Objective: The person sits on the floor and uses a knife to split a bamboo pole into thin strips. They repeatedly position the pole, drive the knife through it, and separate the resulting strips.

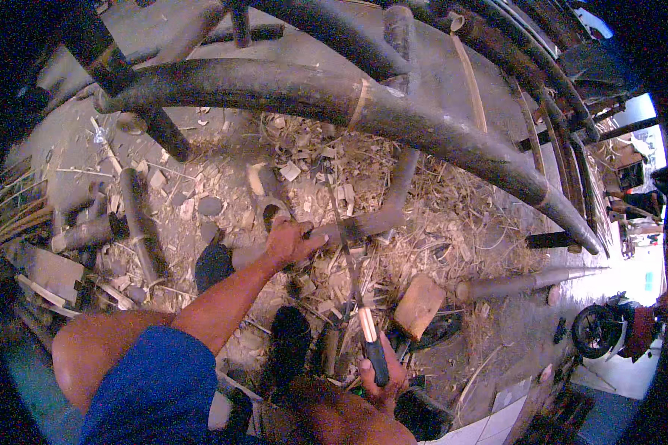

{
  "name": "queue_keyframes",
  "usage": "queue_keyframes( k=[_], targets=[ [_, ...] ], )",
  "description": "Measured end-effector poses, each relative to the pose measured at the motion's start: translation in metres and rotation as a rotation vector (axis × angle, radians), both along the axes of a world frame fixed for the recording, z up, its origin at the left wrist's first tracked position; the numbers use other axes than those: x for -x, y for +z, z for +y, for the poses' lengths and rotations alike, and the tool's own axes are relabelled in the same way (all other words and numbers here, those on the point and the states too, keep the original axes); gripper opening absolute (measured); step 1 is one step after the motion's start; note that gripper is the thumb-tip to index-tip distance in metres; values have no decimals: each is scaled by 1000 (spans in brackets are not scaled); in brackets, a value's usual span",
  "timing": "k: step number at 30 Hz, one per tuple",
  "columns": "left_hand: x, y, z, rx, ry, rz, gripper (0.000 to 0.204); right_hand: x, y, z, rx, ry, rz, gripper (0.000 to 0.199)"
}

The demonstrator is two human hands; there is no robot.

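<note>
A thick dark bamboo pole (393, 111) arches over the ground (460, 215), strewn with shavings. Below it, the left hand (289, 241) wraps a shorter bamboo piece (364, 222), while the right hand (382, 371) clenches the saw (345, 252) crossing that piece.

A large curved bamboo pole (393, 111) arches across the scene above a floor littered with wood shavings (453, 222). A wooden block (418, 305) lies below that pole, and a motorbike (608, 326) stands well apart to its right.
</note>
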State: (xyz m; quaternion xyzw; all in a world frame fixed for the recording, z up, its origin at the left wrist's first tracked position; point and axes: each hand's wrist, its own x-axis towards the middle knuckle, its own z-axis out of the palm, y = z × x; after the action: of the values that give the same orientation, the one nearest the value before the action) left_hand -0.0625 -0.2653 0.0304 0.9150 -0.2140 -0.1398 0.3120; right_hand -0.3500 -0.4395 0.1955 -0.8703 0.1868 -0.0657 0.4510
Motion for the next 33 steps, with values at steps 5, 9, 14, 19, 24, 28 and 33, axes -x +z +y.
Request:
queue_keyframes(
  k=[5, 9, 14, 19, 24, 28, 33],
  targets=[
    [-3, -9, 0, -33, -66, -29, 56, -3, -8, 7, 2, 43, 104, 55],
    [1, -9, 1, 75, -15, -100, 58, 3, -9, 22, 95, -21, -156, 53],
    [-2, -3, -1, -88, -60, 33, 58, -7, 4, 25, 154, 158, 129, 53],
    [-7, -5, -2, -129, -73, -8, 62, -68, -34, 22, 216, 188, 17, 53],
    [-9, -13, 2, -148, -97, -22, 64, -47, -41, 26, 61, 135, -65, 55],
    [-8, -18, -1, -163, -99, 30, 65, -13, -16, 26, -61, 47, 12, 58],
    [-6, -18, -2, -187, -127, -56, 60, -72, -38, 20, 100, 180, 211, 53]
  ],
)
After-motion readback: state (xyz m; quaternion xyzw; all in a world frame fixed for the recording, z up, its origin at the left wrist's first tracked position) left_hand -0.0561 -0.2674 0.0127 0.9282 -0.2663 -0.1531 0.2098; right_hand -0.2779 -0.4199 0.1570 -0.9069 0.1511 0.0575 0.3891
